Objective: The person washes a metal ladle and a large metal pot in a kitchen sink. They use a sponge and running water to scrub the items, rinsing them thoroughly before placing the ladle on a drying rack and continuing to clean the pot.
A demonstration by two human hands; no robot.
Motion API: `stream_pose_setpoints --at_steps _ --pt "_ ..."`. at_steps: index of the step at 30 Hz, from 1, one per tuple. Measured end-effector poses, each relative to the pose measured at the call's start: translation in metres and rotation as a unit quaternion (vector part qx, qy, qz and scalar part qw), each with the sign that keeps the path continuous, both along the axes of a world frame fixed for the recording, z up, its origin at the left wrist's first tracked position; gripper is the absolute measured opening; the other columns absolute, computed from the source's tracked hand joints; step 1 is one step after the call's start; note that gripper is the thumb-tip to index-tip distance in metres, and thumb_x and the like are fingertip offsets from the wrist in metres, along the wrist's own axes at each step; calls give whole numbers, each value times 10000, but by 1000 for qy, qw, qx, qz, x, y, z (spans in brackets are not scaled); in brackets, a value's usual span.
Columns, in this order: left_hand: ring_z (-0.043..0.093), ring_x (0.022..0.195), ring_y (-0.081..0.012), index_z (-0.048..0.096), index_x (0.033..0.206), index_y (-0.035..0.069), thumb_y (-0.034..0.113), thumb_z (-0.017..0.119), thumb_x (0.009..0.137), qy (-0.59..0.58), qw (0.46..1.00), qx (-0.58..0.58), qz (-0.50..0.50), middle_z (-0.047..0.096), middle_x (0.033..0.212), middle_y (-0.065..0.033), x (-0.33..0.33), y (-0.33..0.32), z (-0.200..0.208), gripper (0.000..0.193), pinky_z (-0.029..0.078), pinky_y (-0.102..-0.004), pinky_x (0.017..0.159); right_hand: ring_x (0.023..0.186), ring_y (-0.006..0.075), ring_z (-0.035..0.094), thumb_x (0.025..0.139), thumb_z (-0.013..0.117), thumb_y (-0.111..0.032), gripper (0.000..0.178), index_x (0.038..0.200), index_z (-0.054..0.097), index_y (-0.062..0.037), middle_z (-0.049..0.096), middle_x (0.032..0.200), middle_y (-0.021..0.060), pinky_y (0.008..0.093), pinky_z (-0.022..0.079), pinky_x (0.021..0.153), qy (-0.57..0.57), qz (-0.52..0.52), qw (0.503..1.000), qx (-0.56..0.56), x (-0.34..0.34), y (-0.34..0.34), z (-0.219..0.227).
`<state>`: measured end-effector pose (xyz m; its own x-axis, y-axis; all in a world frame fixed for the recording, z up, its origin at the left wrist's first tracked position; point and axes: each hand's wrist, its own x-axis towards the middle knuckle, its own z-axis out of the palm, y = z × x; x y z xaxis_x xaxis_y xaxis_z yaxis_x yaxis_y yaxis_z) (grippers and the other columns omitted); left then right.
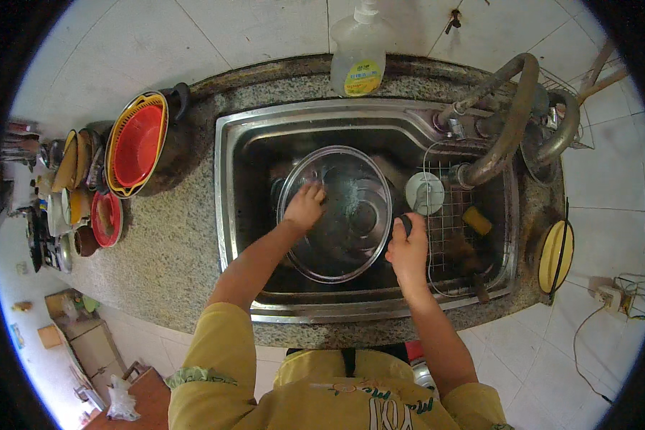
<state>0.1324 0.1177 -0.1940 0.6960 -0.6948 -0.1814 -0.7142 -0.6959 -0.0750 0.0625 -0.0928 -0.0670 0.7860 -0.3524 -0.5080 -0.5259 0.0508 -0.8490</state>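
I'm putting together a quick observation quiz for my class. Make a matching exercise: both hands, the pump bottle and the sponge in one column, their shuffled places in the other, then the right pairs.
Things
1. Left hand
2. Right hand
3. Pump bottle
4. Sponge

Places
A. Closed around a black handle
B. Within the wire rack
C. Within the rim of the round vessel
D. Behind the sink

Pairs: 1-C, 2-A, 3-D, 4-B
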Motion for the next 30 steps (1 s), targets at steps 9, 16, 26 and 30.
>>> stream_pose_setpoints --at_steps 9,16,26,30 --pt "447 1039 -177 528 1021 88 17 649 606 638 667 -370 105 509 1062 -43 -62 -42 -21 438 366 -309 859 392 157 474 847 487 -166 232 1011 415 -20 505 622 100 291 372 333 -11 18 998 -59 -2 -1 -6" --pt "484 816 -157 538 989 77 4 667 640 364 577 -690 243 502 871 -36 0 -89 99 380 405 -274 729 395 66 346 856 475 -167 250 1064 393 -53 375 527 0 230 296 323 4 8 999 -40 -2 -1 -2" --pt "505 762 -307 542 995 94 161 648 684 -98 824 -383 405 478 878 -142 54 -28 58 336 429 -374 663 384 70 329 856 477 -170 269 1078 372 -59 368 526 -2 226 277 323 -1 25 1000 8 2 12 7" --pt "459 862 -329 538 934 107 58 594 633 -87 939 -149 296 465 931 -138 -8 24 29 310 399 -399 712 384 69 337 852 479 -163 249 1055 381 -59 370 527 -1 226 280 323 -8 9 1000 23 1 11 2"
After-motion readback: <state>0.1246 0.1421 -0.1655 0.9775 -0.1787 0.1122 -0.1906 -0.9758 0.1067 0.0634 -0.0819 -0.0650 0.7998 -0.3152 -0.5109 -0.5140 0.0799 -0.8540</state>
